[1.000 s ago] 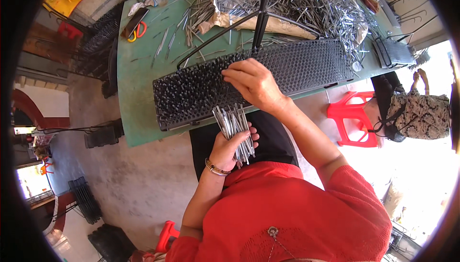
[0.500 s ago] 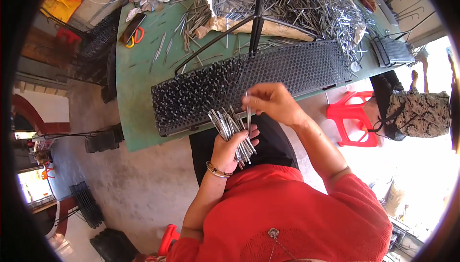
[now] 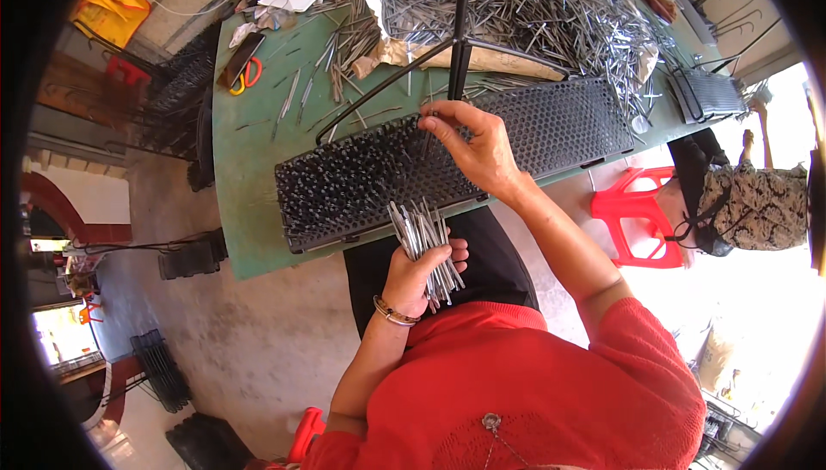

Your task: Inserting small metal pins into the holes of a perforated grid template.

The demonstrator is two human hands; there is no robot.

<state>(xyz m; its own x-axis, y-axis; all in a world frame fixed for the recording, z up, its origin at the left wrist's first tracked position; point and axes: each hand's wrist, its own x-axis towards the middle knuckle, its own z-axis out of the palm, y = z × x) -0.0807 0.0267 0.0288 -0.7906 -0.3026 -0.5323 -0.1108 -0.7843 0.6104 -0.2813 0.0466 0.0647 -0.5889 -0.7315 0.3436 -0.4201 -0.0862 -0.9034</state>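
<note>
A long black perforated rack (image 3: 568, 122) lies across the near side of the green table (image 3: 249, 169); its left part holds many upright metal pins. My right hand (image 3: 473, 147) is over the rack's middle, fingertips pinching one thin metal pin (image 3: 428, 130) that stands at the holes. My left hand (image 3: 422, 272) stays below the table edge by my lap, closed around a bundle of metal pins (image 3: 423, 242) that fan upward. A large heap of loose pins (image 3: 533, 6) lies on the table behind the rack.
A black tripod leg (image 3: 460, 31) rises from the table behind the rack. Orange-handled scissors (image 3: 245, 74) and papers lie at the table's far left. A red plastic stool (image 3: 632, 221) and another person in patterned clothes (image 3: 748, 208) are at right. Black racks are stacked on the floor at left.
My right hand went from the rack down to the bundle, drew out a pin, and has now moved back up over the rack with it. My left hand stayed in place.
</note>
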